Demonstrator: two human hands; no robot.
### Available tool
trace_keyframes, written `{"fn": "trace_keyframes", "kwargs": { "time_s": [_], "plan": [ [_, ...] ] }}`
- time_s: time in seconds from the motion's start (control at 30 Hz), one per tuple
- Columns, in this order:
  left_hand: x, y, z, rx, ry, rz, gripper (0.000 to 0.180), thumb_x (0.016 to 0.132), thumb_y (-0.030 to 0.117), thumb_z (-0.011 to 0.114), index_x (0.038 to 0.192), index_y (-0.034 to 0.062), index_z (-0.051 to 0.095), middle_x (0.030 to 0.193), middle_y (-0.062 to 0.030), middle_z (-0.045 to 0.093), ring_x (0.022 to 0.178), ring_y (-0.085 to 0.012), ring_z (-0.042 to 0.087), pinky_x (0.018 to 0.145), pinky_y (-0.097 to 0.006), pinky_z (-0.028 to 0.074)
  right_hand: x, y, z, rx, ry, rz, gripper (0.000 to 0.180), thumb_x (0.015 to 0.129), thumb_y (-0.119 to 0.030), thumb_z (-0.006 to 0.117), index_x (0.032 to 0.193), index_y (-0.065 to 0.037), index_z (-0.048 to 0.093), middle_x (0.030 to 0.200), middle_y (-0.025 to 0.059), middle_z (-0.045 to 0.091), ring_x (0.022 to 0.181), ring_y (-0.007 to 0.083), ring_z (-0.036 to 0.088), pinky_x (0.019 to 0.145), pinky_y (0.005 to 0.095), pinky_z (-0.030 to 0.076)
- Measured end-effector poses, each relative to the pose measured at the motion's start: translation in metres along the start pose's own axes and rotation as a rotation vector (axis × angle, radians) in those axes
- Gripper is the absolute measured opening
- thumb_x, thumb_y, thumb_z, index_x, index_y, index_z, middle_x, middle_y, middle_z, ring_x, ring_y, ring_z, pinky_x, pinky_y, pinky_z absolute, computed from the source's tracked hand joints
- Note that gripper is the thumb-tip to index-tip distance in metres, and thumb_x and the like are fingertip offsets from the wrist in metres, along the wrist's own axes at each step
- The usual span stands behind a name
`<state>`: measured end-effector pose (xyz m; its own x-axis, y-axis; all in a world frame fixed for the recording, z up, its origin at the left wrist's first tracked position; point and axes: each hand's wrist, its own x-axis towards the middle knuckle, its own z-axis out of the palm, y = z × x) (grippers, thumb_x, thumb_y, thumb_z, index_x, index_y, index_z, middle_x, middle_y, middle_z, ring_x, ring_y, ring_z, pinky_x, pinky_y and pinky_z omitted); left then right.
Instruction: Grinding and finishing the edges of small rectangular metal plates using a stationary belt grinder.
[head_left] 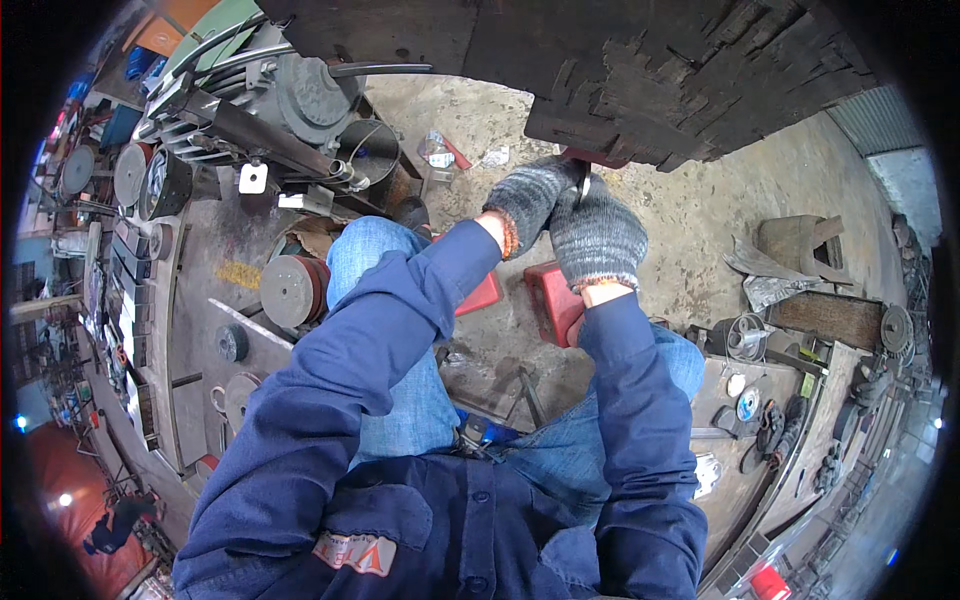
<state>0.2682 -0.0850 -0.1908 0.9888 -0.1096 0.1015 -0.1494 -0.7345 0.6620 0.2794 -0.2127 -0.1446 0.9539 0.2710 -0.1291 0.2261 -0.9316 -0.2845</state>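
Both hands wear grey knitted gloves with orange showing at the left cuff. They meet in front of me, just below the ragged edge of a dark board [640, 70]. My left hand [525, 203] and my right hand [600, 238] are closed together around a small, shiny metal piece [585, 182], mostly covered by the gloves. Behind the fingertips, a dark red surface [600, 158] shows under the board; whether the metal touches it I cannot tell. Below the hands are red metal blocks [550, 303], one near each knee.
At the left stand a large grey motor [305, 100], a dark bucket [370, 150] and thick round wheels [290, 290]. A low wooden table [745, 400] with discs and small parts is by my right knee. Scraps and a red piece [457, 153] lie on the concrete floor.
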Motion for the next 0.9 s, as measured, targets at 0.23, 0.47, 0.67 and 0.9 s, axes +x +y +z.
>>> {"fn": "trace_keyframes", "kwargs": {
  "time_s": [0.23, 0.47, 0.67, 0.9],
  "plan": [
    [-0.024, 0.019, -0.001, -0.864, 0.017, -0.223, 0.044, 0.107, 0.018, 0.043, 0.147, -0.0010, 0.048, 0.145, -0.0129, 0.055, 0.129, -0.0180, 0.055, 0.110, -0.030, 0.041, -0.035, 0.006, 0.004, 0.031, 0.199, -0.106, 0.045, 0.094, -0.037, 0.058, 0.123, -0.002, 0.064, 0.076, 0.0212, 0.069, 0.069, 0.0375, 0.070, 0.066, 0.0496, 0.055],
    [-0.014, 0.010, 0.008, -0.564, 0.090, -0.122, 0.028, 0.100, 0.012, 0.049, 0.122, 0.0040, 0.063, 0.119, -0.0145, 0.067, 0.107, -0.0264, 0.065, 0.094, -0.035, 0.051, -0.019, 0.002, -0.003, 0.012, 0.093, -0.012, 0.041, 0.097, -0.039, 0.052, 0.120, -0.008, 0.066, 0.086, 0.0207, 0.072, 0.081, 0.0394, 0.071, 0.075, 0.0511, 0.055],
    [0.005, -0.014, 0.025, -1.371, 0.073, -0.499, 0.030, 0.104, 0.020, 0.052, 0.127, 0.0047, 0.064, 0.117, -0.0086, 0.069, 0.103, -0.0169, 0.065, 0.093, -0.031, 0.052, 0.010, -0.006, -0.006, 0.006, -0.050, -0.016, 0.043, 0.098, -0.042, 0.048, 0.117, -0.009, 0.068, 0.096, 0.0208, 0.073, 0.093, 0.0395, 0.071, 0.083, 0.0514, 0.055],
    [-0.006, 0.007, 0.006, -1.470, -0.015, -0.639, 0.028, 0.102, 0.019, 0.059, 0.126, 0.0045, 0.065, 0.108, -0.0048, 0.069, 0.096, -0.0137, 0.065, 0.084, -0.027, 0.052, -0.014, 0.006, -0.001, 0.109, 0.025, -0.006, 0.045, 0.097, -0.044, 0.051, 0.119, -0.009, 0.067, 0.097, 0.0211, 0.073, 0.093, 0.0402, 0.071, 0.083, 0.0507, 0.055]
  ]
}}
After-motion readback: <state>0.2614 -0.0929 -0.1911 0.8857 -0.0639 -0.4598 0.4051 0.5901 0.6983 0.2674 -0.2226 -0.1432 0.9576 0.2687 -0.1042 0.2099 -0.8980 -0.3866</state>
